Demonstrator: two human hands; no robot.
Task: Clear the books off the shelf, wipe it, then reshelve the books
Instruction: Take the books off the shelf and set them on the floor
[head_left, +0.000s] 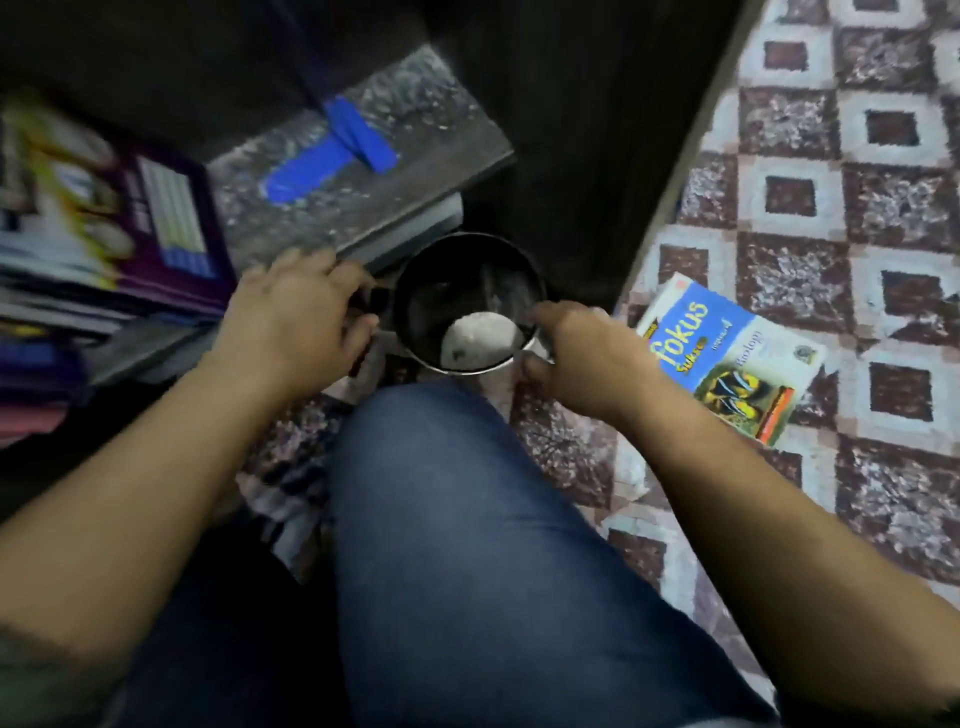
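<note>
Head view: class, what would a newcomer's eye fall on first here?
Probably the metal pot at centre, a pale cloth inside it, gripped by the left hand and right hand. To its right, a bright blue Fokus book lies on the checked carpet; up left, a grey book bears blue tape.

This looks like a room in a home. A brown-and-white checkered carpet (795, 291) lies underfoot. A dark shelf (587, 145) stands along the carpet's left edge, books (156, 234) are piled left of the carpet, and a textbook (727, 358) and a metal pot (447, 280) sit on it.
</note>
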